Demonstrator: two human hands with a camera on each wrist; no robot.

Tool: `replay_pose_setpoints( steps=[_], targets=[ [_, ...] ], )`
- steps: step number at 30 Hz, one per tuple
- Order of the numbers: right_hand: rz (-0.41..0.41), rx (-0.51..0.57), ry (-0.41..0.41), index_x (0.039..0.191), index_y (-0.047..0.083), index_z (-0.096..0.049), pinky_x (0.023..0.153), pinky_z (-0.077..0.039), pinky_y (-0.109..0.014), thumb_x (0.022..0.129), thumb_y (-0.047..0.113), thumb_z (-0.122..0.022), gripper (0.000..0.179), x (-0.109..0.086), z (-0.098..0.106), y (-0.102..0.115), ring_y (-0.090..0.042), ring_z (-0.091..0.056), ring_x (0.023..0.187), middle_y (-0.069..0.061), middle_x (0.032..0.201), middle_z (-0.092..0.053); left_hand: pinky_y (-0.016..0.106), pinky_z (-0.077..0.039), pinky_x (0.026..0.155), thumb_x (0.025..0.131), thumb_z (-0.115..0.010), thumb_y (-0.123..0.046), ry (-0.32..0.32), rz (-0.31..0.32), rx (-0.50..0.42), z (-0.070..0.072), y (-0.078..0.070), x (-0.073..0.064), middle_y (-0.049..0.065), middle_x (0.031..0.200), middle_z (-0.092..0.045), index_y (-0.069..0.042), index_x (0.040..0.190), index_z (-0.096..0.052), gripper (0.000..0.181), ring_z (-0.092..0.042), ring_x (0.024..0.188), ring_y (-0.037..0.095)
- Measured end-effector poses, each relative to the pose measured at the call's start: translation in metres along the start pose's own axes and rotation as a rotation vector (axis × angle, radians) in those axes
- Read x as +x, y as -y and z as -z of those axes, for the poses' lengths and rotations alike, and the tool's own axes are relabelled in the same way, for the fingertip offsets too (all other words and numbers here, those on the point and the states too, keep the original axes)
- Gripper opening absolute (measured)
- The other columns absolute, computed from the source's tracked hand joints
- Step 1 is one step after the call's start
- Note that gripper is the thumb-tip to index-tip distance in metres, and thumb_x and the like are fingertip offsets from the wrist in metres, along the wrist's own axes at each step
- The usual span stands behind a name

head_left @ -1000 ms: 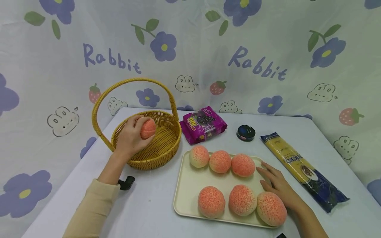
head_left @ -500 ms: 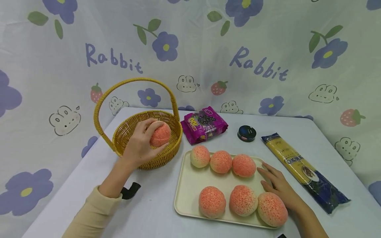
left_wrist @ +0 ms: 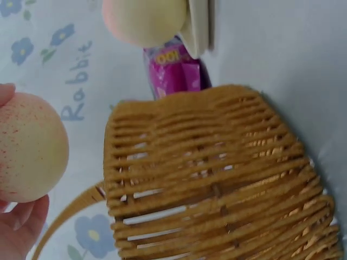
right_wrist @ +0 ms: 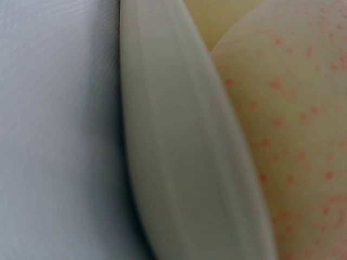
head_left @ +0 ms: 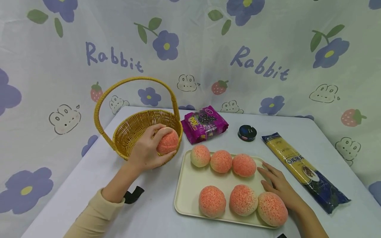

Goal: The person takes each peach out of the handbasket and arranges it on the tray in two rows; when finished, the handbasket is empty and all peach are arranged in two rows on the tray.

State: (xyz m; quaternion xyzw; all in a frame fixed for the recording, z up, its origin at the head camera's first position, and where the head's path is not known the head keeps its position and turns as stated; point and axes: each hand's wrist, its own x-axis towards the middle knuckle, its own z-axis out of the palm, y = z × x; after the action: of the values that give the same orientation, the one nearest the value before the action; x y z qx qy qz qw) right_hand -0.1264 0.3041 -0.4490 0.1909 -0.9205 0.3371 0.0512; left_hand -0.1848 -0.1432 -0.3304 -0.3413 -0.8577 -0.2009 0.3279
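Note:
My left hand [head_left: 148, 148] grips a round pink-and-cream peach [head_left: 168, 141] between thumb and fingers, over the near right rim of the yellow wicker basket [head_left: 128, 132]. In the left wrist view the peach [left_wrist: 30, 146] is raised beside the basket's woven wall [left_wrist: 217, 173]. My right hand [head_left: 279, 186] rests at the right edge of the cream tray [head_left: 190, 185] with fingers extended. Peaches lie on the tray in two rows, a back one [head_left: 221, 161] and a front one [head_left: 212, 201]. In the right wrist view, the tray rim [right_wrist: 184, 141] stands close beside one peach [right_wrist: 298, 135].
Behind the tray lies a purple grape-printed packet [head_left: 205, 124], and right of it a small round dark tin [head_left: 247, 133]. A long yellow-and-blue pasta packet [head_left: 303, 170] lies at the right. The basket's tall handle [head_left: 137, 79] arches above it.
My left hand has carried the peach from over the basket's inside toward the right and nearer, to the basket's near right rim. The right hand and the tray have not moved.

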Motion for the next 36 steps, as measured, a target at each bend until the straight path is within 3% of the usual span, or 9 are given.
replay_pose_setpoints(
  steps=[12, 30, 36],
  targets=[
    [-0.004, -0.001, -0.003, 0.132, 0.011, -0.047, 0.088, -0.022, -0.069, 0.091, 0.018, -0.055, 0.043, -0.001, 0.000, -0.001, -0.047, -0.021, 0.126, -0.020, 0.144, -0.026, 0.036, -0.053, 0.071, 0.064, -0.077, -0.037, 0.060, -0.082, -0.004, -0.012, -0.021, -0.008, 0.013, 0.113, -0.049, -0.014, 0.116, -0.051, 0.063, -0.050, 0.102, 0.025],
    [0.008, -0.005, -0.011, 0.131, 0.009, -0.048, 0.089, -0.022, -0.068, 0.091, 0.016, -0.056, 0.042, 0.000, 0.000, -0.002, -0.047, -0.022, 0.125, -0.021, 0.143, -0.026, 0.031, -0.053, 0.070, 0.066, -0.075, -0.043, 0.253, -0.084, -0.068, -0.030, -0.047, -0.029, 0.009, 0.116, -0.049, -0.020, 0.119, -0.052, 0.063, -0.053, 0.098, 0.019],
    [-0.001, -0.006, -0.005, 0.132, 0.009, -0.047, 0.089, -0.022, -0.068, 0.091, 0.017, -0.056, 0.043, 0.000, 0.000, -0.001, -0.046, -0.021, 0.126, -0.020, 0.144, -0.026, 0.029, -0.051, 0.076, 0.069, -0.074, -0.042, 0.331, -0.075, -0.131, -0.036, -0.052, -0.035, 0.008, 0.119, -0.047, -0.018, 0.121, -0.051, 0.062, -0.051, 0.102, 0.017]
  ],
)
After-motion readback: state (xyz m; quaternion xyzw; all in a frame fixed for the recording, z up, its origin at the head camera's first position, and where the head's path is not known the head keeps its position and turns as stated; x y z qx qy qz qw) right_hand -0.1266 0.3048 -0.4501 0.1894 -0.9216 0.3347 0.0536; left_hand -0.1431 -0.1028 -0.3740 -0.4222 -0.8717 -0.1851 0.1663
